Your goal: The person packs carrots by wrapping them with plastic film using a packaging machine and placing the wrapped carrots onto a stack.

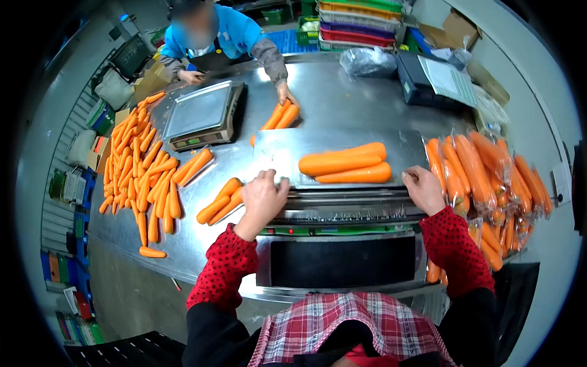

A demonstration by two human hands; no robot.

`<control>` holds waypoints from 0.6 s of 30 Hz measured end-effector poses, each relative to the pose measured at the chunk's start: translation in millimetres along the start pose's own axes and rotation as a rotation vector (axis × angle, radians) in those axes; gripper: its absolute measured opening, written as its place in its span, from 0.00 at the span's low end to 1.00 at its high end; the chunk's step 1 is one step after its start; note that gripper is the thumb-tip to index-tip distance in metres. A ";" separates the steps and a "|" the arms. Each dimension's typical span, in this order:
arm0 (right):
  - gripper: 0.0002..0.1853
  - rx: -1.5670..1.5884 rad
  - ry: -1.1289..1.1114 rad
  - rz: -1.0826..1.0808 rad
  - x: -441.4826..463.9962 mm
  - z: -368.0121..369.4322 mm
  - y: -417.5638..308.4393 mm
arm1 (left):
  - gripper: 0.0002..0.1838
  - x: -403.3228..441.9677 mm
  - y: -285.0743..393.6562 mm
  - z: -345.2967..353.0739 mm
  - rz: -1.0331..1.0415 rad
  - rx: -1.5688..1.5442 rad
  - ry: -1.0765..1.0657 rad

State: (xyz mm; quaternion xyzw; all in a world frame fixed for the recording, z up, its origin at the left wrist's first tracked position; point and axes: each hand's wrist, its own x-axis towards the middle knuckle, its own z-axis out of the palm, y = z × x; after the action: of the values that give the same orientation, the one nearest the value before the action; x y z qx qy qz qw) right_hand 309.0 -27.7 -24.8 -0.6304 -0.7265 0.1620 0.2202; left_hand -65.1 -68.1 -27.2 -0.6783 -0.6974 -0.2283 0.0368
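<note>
Three large carrots [348, 162] lie side by side on the flat metal top of a wrapping machine [342, 231], directly in front of me. Clear plastic film [278, 147], hard to make out against the metal, seems to spread under them. At the film's near left corner is my left hand [264, 197], fingers curled in a pinch. My right hand [424, 189] pinches at the near right corner, with thumb and forefinger close together. Neither hand touches the carrots. A small group of carrots [221, 200] rests just left of my left hand.
Loose carrots [143, 171] are heaped on the left of the metal table, near a scale [205, 113]. Bagged carrots [483, 177] pile up at right. Across the table, a co-worker's hand [286, 95] touches carrots [281, 116]. Stacked crates [358, 24] stand behind.
</note>
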 end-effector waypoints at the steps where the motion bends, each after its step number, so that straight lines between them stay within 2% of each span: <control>1: 0.18 0.047 0.083 -0.038 13.5 8.5 2.7 | 0.16 5.4 4.4 8.5 -0.019 -0.012 -0.010; 2: 0.19 0.098 0.169 -0.082 28.5 13.6 1.6 | 0.16 10.7 8.4 14.6 -0.037 -0.022 -0.013; 3: 0.20 0.063 0.095 -0.038 34.1 16.8 -1.5 | 0.16 15.2 9.8 20.6 -0.080 -0.123 -0.097; 4: 0.20 0.190 0.025 -0.009 39.3 27.2 2.2 | 0.16 18.0 12.8 24.5 -0.118 -0.227 -0.187; 6: 0.20 0.251 -0.010 0.018 33.4 30.6 -13.3 | 0.15 17.4 24.1 26.4 -0.109 -0.170 -0.163; 9: 0.18 0.324 0.081 -0.094 21.0 27.8 3.7 | 0.15 8.0 9.9 16.1 -0.061 -0.224 -0.080; 10: 0.16 0.237 0.024 -0.081 8.5 0.2 -8.5 | 0.15 -0.8 -0.5 3.0 -0.053 -0.260 -0.019; 11: 0.14 0.203 -0.019 -0.087 -0.5 -5.9 5.7 | 0.15 -9.0 -12.5 -7.2 -0.042 -0.155 -0.035; 14: 0.21 -0.158 -0.180 0.110 -33.1 -17.6 3.9 | 0.20 -32.0 -26.4 -20.9 -0.048 0.135 -0.168; 16: 0.22 -0.220 -0.162 0.087 -35.2 -11.8 3.2 | 0.22 -31.0 -21.8 -24.8 -0.039 0.172 -0.250; 18: 0.24 -0.260 -0.235 0.084 -28.7 -8.2 1.5 | 0.25 -29.3 -16.2 -21.7 -0.057 0.214 -0.354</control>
State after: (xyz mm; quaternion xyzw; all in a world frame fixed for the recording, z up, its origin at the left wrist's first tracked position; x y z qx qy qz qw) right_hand 317.6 -56.1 -21.9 -0.6601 -0.7351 0.1486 0.0434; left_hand -84.0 -102.9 -22.8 -0.6802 -0.7321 -0.0313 -0.0208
